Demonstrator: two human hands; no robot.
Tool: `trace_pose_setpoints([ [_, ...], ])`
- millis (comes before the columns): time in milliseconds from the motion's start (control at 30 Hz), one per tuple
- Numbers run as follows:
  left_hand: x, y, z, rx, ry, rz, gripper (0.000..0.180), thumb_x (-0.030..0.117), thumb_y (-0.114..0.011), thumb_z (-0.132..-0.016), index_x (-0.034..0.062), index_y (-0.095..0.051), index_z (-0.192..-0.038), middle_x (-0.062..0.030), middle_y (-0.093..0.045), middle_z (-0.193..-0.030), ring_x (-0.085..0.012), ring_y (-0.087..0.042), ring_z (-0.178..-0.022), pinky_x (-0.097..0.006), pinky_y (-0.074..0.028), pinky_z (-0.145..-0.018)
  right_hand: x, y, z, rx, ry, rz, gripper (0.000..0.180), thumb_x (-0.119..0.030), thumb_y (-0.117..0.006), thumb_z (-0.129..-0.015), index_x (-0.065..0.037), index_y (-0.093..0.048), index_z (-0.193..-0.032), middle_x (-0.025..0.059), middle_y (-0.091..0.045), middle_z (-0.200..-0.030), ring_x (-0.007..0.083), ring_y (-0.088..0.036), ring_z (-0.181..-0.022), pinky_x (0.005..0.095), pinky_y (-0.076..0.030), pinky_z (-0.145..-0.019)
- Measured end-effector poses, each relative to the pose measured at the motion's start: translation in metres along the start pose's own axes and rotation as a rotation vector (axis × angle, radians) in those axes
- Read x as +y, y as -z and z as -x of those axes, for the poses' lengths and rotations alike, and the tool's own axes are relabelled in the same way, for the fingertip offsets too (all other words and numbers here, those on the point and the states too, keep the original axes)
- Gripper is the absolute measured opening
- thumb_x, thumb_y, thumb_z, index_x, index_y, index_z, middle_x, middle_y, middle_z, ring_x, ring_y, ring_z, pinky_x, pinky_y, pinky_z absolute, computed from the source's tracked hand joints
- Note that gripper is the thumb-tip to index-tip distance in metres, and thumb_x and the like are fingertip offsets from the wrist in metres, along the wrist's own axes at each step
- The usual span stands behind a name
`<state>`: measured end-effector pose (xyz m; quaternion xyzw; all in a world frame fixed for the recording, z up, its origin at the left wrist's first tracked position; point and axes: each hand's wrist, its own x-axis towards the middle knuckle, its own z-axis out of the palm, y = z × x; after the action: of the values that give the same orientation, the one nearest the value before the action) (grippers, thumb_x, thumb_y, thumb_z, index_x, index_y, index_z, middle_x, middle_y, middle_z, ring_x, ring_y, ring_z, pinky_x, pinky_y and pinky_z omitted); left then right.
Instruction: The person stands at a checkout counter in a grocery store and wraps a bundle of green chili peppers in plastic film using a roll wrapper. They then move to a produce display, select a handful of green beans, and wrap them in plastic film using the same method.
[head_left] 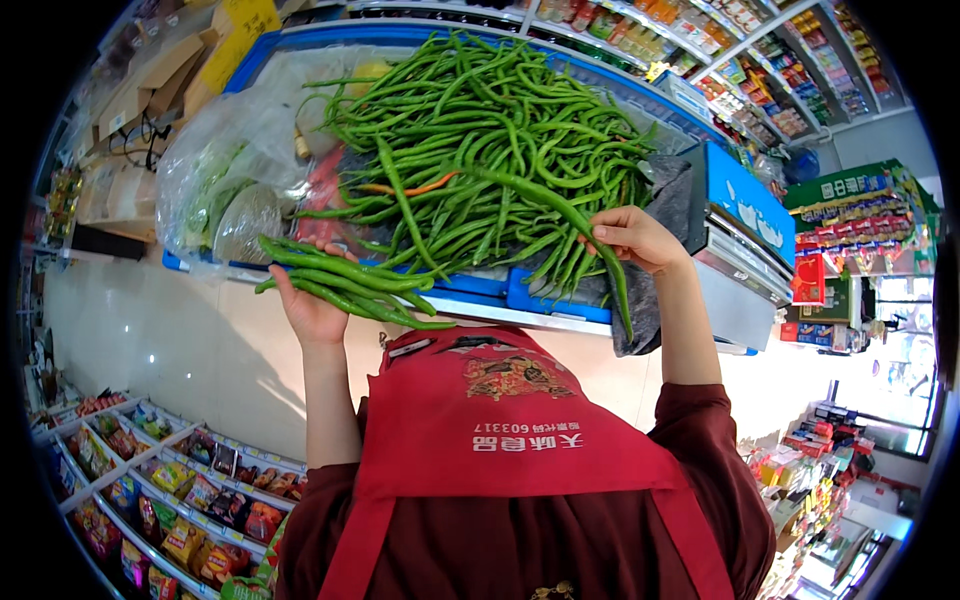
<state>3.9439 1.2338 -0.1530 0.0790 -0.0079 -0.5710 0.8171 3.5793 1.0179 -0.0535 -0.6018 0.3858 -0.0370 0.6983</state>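
Long green chili peppers lie in a big heap (500, 130) on a blue-edged freezer top, with one orange-red pepper (410, 187) among them. My left hand (318, 308) holds a small bunch of green chili peppers (350, 280) in front of the heap's left side. They lie roughly side by side across the palm. At the heap's right front, my right hand (632, 238) is closed on one long green chili pepper (560, 204), pinched between thumb and fingers. That pepper slants from over the heap down past the hand.
Clear plastic bags (215, 180) with greens lie left of the heap. Dark grey plastic (645, 300) hangs over the front edge at right, beside a blue box (745, 205). Cardboard boxes (140, 100) stand far left. Snack shelves (190, 490) are behind me at left; stocked shelves (790, 70) line the back.
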Motion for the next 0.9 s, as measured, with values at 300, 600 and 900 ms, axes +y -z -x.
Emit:
trace_pose_setpoints([
  [300,-0.06,-0.027,-0.032,-0.027,0.159,-0.07,0.065,0.054,-0.06,-0.076,0.0032,-0.049,-0.115,-0.0079,-0.055,-0.108,-0.025,-0.051,-0.102,-0.045,-0.034,-0.097,0.007,0.008,0.024,-0.131,0.229,-0.343,0.031,-0.028,-0.057,-0.087,0.0,-0.061,-0.098,0.0052,-0.062,-0.075,0.0002,-0.042,-0.049,0.0134,-0.029,-0.041],
  [600,-0.105,-0.038,-0.043,-0.023,0.302,-0.026,0.042,0.031,-0.061,-0.084,0.0065,-0.049,-0.115,-0.0059,-0.054,-0.102,-0.0216,-0.053,-0.095,-0.042,-0.037,-0.094,0.002,0.001,0.031,-0.099,0.289,-0.277,0.034,-0.035,-0.062,-0.084,-0.003,-0.062,-0.097,0.0048,-0.062,-0.075,0.0021,-0.042,-0.05,0.0158,-0.028,-0.042],
  [900,-0.161,-0.109,-0.045,-0.32,0.195,-0.7,0.041,0.002,-0.064,-0.074,0.0054,-0.048,-0.112,-0.0167,-0.049,-0.119,-0.0225,-0.059,-0.088,-0.036,-0.049,-0.079,0.007,-0.031,0.01,0.684,0.643,0.26,0.018,-0.012,-0.062,-0.083,0.001,-0.062,-0.096,0.0022,-0.055,-0.073,0.0096,-0.048,-0.061,0.0235,-0.039,-0.055],
])
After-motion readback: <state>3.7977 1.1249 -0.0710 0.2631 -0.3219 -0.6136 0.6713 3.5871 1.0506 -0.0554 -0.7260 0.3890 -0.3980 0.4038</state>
